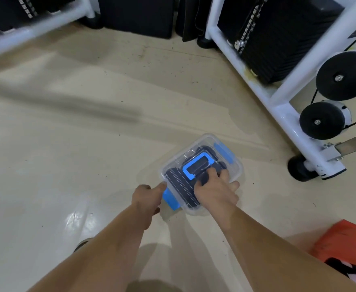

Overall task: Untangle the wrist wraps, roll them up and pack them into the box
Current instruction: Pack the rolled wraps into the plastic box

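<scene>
Head camera view shows you the clear plastic box (239, 167) standing on the pale floor (67, 165), with its lid (186, 153) on. Through the lid you can see the dark wrist wraps (172, 175) inside the box. Your left hand (146, 199) is at the near-left corner of the box, and its fingers are curled around the blue near latch (171, 200). Your right hand (215, 191) lies on top of the box, fingers bent at the near edge of the blue handle (186, 168). Whether it grasps the handle or only presses on it, you cannot tell. The far latch (224, 152) sits on the opposite side of the box. To the right of the box stands a white machine frame (278, 102).
</scene>
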Demonstrator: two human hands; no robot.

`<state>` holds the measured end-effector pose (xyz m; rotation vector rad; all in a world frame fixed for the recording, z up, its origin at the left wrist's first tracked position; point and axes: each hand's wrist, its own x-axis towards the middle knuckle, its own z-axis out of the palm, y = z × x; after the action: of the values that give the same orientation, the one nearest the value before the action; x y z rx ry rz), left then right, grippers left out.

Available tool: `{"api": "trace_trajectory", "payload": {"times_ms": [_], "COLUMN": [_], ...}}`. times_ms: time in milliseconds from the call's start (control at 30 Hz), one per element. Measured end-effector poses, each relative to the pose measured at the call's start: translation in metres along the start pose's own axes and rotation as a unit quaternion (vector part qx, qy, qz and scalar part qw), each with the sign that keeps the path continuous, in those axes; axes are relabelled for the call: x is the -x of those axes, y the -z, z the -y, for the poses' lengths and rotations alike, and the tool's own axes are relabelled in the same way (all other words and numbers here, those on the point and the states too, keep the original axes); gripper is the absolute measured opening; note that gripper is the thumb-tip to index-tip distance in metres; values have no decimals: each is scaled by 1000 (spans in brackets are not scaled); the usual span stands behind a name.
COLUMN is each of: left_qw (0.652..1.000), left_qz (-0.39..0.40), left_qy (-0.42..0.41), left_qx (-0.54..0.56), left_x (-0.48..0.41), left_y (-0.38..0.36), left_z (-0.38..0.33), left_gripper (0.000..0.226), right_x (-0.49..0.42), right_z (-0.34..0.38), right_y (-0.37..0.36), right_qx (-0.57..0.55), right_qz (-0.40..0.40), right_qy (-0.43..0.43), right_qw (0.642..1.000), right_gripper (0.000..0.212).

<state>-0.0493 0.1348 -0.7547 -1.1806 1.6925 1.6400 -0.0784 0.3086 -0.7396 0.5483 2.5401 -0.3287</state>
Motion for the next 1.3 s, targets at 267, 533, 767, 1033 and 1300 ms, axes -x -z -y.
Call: {"api": "trace_trajectory", "payload": {"times_ms": [267, 533, 767, 1033, 1300], "left_qw": [994, 997, 998, 934, 903], "left_qz": [-37, 37, 34, 29, -62], "left_qy": [-69, 6, 23, -138, -169], "left_qx": [-73, -68, -50, -327, -389], "left_x": [3, 2, 17, -5, -3], "left_y": [-29, -44, -62, 12, 10], "left_z": [3, 8, -4, -8, -3], "left_gripper": [35, 53, 22, 34, 43], "right_x": [-7, -22, -13, -28, -24], "right_z": [-5, -9, -21, -56, -72], "right_y": [3, 12, 39, 51, 7], "right_qx": [72, 83, 106, -240, -406], "right_qz": [-2, 52, 6, 35, 97], "right_qy": [32, 67, 125, -116, -176], "right_qw": [997, 993, 986, 963, 892], "right_gripper": [39, 53, 37, 72, 68]}}
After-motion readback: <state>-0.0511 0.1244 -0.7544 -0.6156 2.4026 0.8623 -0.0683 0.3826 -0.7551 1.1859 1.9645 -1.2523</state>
